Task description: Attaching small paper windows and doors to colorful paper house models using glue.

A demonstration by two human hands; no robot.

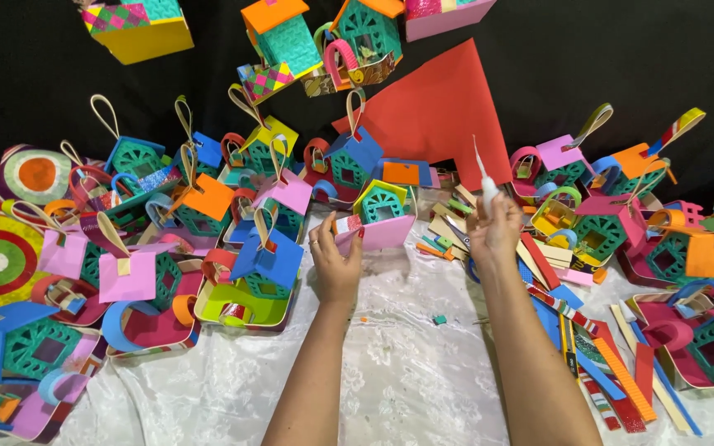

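Observation:
My left hand (pixel 336 263) grips a small paper house with a pink base (pixel 380 225), a teal lattice front and a yellow-green roof, held above the white cloth. My right hand (pixel 495 234) is closed around a white glue bottle (pixel 487 183) whose thin nozzle points upward. The bottle's tip is apart from the house, to its right. A large red foam sheet (pixel 440 107) lies just behind both hands.
Many colourful paper houses with loop handles (pixel 266 264) crowd the left, back and right. Coloured paper strips (pixel 605 363) lie to the right of my right arm. A lacy white cloth (pixel 398 372) covers the near table, black backdrop (pixel 43 58) behind.

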